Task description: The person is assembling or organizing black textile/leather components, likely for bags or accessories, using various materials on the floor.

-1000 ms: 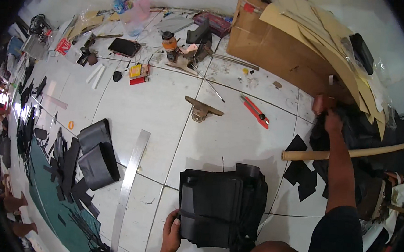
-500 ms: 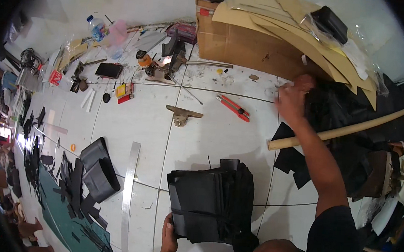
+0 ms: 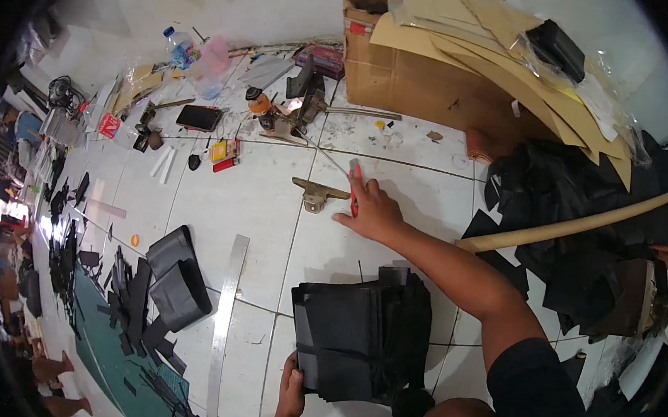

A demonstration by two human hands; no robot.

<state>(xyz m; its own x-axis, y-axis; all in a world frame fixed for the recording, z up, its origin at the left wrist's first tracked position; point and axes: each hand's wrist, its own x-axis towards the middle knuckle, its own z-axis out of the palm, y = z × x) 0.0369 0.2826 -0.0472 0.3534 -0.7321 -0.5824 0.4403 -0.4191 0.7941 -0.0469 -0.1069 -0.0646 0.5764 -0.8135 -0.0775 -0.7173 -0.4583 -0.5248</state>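
My right hand (image 3: 376, 209) is over the floor tiles with its fingers closed on a red utility knife (image 3: 356, 181), whose blade end points away from me. Just left of it lies a metal bulldog clip (image 3: 316, 195). In front of me stands a thick stack of black leather-like pieces (image 3: 341, 333), with a dark strip running across it. My left hand (image 3: 292, 388) grips the stack's lower left edge, thumb on the near face and the other fingers partly hidden.
A steel ruler (image 3: 226, 317) and a folded black piece (image 3: 178, 279) lie to the left, near black scraps on a green cutting mat (image 3: 116, 383). A cardboard box (image 3: 420, 83) stands at the back. A tan pole (image 3: 581, 223) crosses black material at the right.
My right hand has come left from beside the black material to the utility knife, which is now turned and in its fingers. My left hand stays on the stack. The whole view has shifted slightly.
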